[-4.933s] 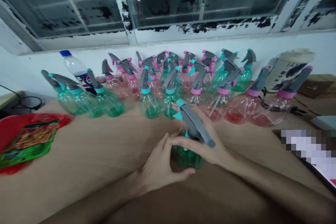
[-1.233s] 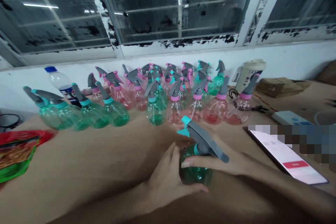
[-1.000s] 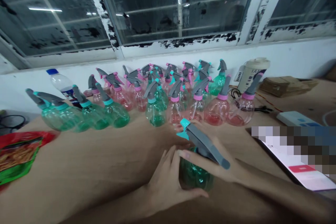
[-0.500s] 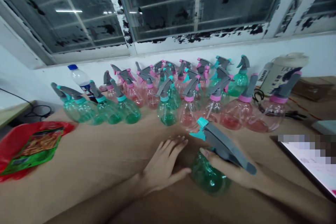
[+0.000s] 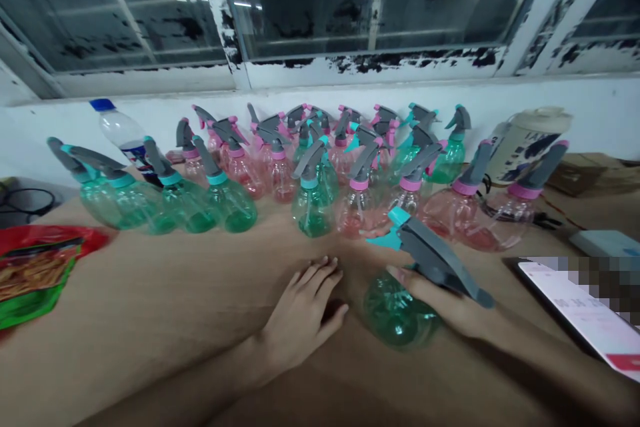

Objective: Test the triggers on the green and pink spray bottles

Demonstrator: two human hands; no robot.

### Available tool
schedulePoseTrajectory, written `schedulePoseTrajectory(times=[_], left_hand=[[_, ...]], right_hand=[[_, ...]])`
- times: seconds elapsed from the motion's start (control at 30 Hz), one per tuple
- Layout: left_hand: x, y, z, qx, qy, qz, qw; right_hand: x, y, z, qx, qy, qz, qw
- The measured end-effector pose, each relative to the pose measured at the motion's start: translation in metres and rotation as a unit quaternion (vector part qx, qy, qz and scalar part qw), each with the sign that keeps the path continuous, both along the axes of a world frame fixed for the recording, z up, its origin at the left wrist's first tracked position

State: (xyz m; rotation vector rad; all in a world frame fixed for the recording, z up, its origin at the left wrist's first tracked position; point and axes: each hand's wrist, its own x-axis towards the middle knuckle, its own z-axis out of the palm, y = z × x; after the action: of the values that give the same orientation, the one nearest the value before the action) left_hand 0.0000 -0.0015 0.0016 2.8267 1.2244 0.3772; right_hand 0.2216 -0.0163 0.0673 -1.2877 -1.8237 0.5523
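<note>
Gripping: right hand (image 5: 450,307) round the upper part of a green spray bottle (image 5: 397,320), lower right of centre | left hand (image 5: 300,320) loosely spread, palm down, apart from it, lower centre | phone (image 5: 565,300), right edge | green and pink spray bottles (image 5: 313,212), mid-frame | window (image 5: 390,7), top

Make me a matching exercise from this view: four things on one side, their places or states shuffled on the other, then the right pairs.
Column one
1. Left hand
2. Right hand
3. Soda bottle
4. Phone-like device

Column two
A. Blue-capped, at the back left near the wall
B. Gripping a green spray bottle around its neck
C. Lit screen, at the picture's right side
D. Palm down over the table, holding nothing

Right pairs: 1-D, 2-B, 3-A, 4-C
</note>
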Motion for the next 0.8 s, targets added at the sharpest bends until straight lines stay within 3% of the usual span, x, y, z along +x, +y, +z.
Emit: schedulePoseTrajectory(times=[0.43, 0.6, 0.8], left_hand=[[0.0, 0.001, 0.0, 0.028, 0.02, -0.01, 0.999], [-0.001, 0.003, -0.002, 0.044, 0.018, -0.023, 0.999], [0.0, 0.002, 0.0, 0.024, 0.024, -0.014, 0.999]], right_hand=[[-0.003, 0.002, 0.002, 0.065, 0.04, 0.034, 0.996], [-0.005, 0.0, 0.01, 0.066, 0.049, 0.05, 0.995], [-0.004, 0.0, 0.005, 0.042, 0.016, 0.025, 0.999]])
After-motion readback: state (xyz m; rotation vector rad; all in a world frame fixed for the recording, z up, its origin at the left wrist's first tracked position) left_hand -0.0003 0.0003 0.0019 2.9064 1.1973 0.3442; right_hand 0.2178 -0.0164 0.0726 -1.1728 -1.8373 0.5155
